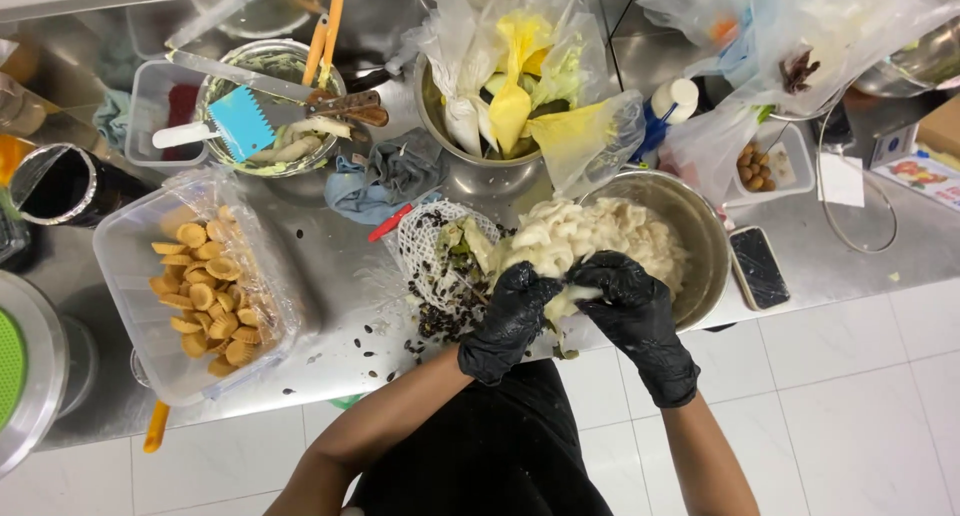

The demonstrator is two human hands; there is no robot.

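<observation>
Crowded counter (330, 276): both hands (510, 316) at its edge.

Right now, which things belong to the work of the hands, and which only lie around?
In use: left hand, right hand, pale fruit piece, steel bowl, black seeds.

Lying about: phone, tub of orange pieces, blue scraper, grey cloth.

Bare counter opens between the plastic tub (130, 266) and mesh bag (425, 246); bowls crowd behind.
</observation>
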